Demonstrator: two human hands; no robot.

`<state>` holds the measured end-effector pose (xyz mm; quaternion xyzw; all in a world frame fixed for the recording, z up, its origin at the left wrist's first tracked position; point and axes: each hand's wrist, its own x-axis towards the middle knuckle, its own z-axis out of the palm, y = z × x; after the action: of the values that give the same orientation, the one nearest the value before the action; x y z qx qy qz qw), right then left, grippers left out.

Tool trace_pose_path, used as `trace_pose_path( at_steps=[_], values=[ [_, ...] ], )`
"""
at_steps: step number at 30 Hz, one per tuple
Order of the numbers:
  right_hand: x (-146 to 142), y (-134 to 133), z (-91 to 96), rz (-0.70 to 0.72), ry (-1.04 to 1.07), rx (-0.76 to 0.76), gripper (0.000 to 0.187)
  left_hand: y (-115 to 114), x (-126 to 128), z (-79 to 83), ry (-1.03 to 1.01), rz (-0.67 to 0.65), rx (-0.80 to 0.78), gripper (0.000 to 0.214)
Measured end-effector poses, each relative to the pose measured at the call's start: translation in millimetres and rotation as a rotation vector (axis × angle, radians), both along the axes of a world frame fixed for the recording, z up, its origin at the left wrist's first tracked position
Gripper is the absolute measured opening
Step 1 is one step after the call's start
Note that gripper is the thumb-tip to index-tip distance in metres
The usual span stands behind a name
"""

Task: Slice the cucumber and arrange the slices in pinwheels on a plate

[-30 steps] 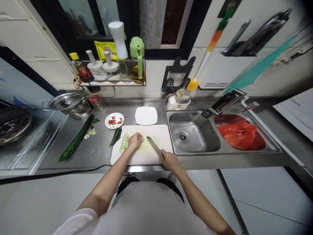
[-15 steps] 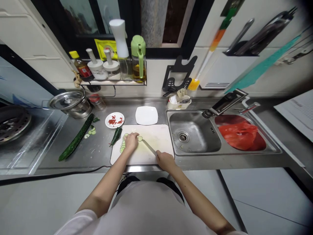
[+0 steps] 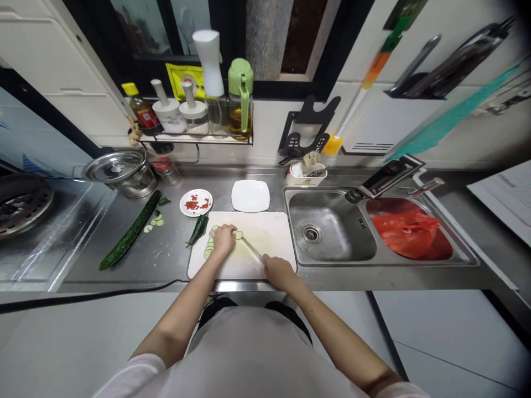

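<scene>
A white cutting board (image 3: 269, 232) lies on the steel counter in front of me. My left hand (image 3: 223, 240) rests curled over a row of cucumber slices (image 3: 208, 250) on the board's left part, fingers pressed on them. My right hand (image 3: 279, 271) grips the handle of a kitchen knife (image 3: 251, 249), whose blade points up-left toward a slice beside my left fingers. A green chili (image 3: 197, 229) lies at the board's left edge.
A whole cucumber (image 3: 129, 232) and a few slices lie to the left. A small dish of chopped red chili (image 3: 196, 203) and a white square plate (image 3: 250, 195) sit behind the board. A lidded pot (image 3: 118, 172) stands far left; the sink (image 3: 329, 232) holds a red bag (image 3: 404, 232).
The knife blade has swung left toward my left hand and my right hand has shifted slightly left. My left hand has moved a little up over the slices.
</scene>
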<state>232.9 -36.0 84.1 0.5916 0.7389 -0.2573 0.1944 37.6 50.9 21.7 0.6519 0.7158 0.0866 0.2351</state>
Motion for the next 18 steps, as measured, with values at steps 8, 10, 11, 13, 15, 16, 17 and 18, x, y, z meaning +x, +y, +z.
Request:
trace_pose_path(
  at_steps=[8, 10, 11, 13, 15, 16, 17, 18],
  values=[
    [-3, 5, 7.5, 0.013, -0.007, -0.032, 0.03, -3, 0, -0.9, -0.01, 0.022, -0.023, 0.025],
    [-4, 7, 8.3, 0.022, -0.009, -0.034, 0.031, -3, 0, 0.0, -0.004, 0.024, -0.039, 0.025],
    [-5, 8, 8.3, 0.028, -0.01, -0.034, 0.032, -3, 0, 0.6, 0.001, 0.024, -0.047, 0.025],
    [-7, 10, 7.7, 0.036, -0.008, -0.031, 0.033, -3, 0, 1.9, 0.01, 0.024, -0.059, 0.025],
    [-10, 12, 6.0, 0.039, -0.001, -0.017, 0.033, -2, 0, 2.8, 0.014, 0.023, -0.066, 0.024],
    [-11, 13, 4.9, 0.038, 0.004, -0.008, 0.033, -2, 0, 3.1, 0.014, 0.022, -0.067, 0.024],
    [-12, 14, 3.8, 0.038, 0.011, 0.002, 0.032, -2, 0, 3.2, 0.012, 0.02, -0.069, 0.024],
    [-13, 15, 2.8, 0.037, 0.017, 0.011, 0.032, -1, -1, 3.2, 0.011, 0.018, -0.07, 0.023]
  ],
)
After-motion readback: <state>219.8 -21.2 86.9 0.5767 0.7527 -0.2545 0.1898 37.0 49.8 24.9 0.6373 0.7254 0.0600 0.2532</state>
